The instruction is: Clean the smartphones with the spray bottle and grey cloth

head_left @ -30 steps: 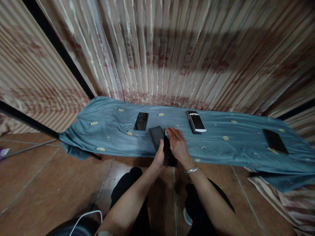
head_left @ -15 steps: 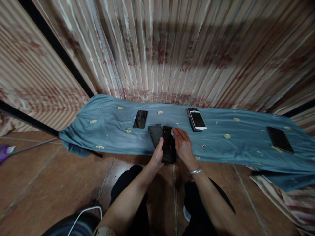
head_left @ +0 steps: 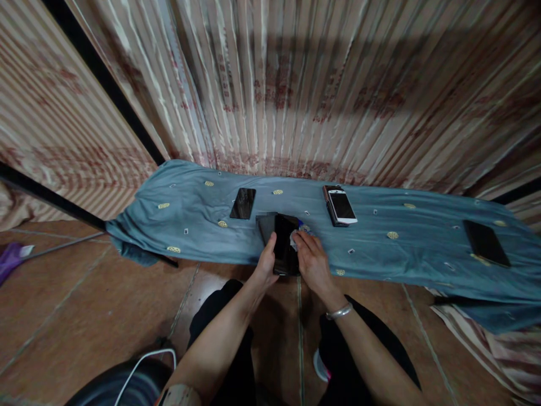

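1. Our left hand (head_left: 265, 260) was partly closed around a dark phone-like device (head_left: 284, 256), thumb along its left side, apparently to steady it.
2. Our right hand (head_left: 313, 260) had its fingers bunched in a pinch on a crumpled pale wipe (head_left: 293, 240), which we held at the device's right side. That tight pinch likely kept the soft piece under control; whether it pressed on the surface, we could not tell.
3. The device sat between both hands, at the near edge of the desk (head_left: 203, 225), probably for easy reach. A flat grey piece (head_left: 266, 226) stuck out at its left; we could not tell whether it was attached.
4. Beyond, a black phone (head_left: 243, 203) lay far left of the hands, and a white phone (head_left: 342, 206) rested on a dark item (head_left: 329, 210) at far right, both seemingly set aside to leave us room.
5. Well to the right, a dark slab (head_left: 486, 242) lay flat, clear of our arms.
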Tool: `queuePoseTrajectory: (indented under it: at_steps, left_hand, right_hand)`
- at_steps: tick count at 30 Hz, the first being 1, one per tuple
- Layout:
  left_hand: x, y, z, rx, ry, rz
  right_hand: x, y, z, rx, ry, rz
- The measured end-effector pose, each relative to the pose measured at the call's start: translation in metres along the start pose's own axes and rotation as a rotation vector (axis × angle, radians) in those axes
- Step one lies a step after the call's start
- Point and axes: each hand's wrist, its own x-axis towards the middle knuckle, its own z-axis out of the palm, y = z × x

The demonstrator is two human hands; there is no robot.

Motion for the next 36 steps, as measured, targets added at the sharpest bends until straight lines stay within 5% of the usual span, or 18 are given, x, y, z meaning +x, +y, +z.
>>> queuePoseTrajectory:
  at_steps: [15,36]
  left_hand:
    - [0.004,0.008,-0.008,0.015,-0.120,0.030]
    - [0.001,0.002,-0.007,0.035,-0.099,0.088]
  right_hand:
    - [-0.029,-0.024,-0.014,0.035,-0.036,-0.111]
    - [-0.030,-0.049,-0.013,0.087,-0.097,-0.259]
